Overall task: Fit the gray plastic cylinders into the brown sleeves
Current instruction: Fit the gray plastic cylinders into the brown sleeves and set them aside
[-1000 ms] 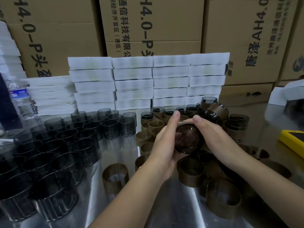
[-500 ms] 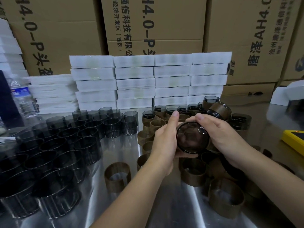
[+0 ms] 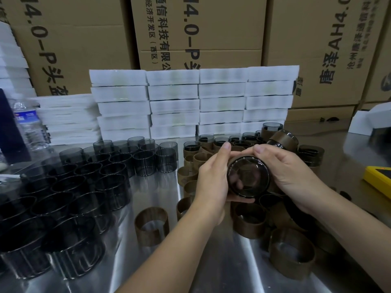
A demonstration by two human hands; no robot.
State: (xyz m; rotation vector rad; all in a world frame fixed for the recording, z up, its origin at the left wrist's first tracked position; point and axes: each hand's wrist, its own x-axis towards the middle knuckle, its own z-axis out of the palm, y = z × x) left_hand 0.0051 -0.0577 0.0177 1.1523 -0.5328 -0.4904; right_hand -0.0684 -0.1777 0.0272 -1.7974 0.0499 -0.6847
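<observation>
A gray see-through cylinder is held between both hands above the steel table, its round end facing me. A brown sleeve edge shows around its far end. My left hand grips it from the left, thumb underneath, index finger over the top. My right hand grips it from the right, with fingers curled over the top. Several bare gray cylinders stand in rows at the left. Loose brown sleeves lie in front and to the right.
Cylinders in brown sleeves are piled behind my hands. White foam trays are stacked at the back, before cardboard boxes. A water bottle stands far left, and a yellow device lies at the right edge.
The cylinder has turned between my hands so its round end faces me more squarely. Both hands have shifted slightly and kept their hold.
</observation>
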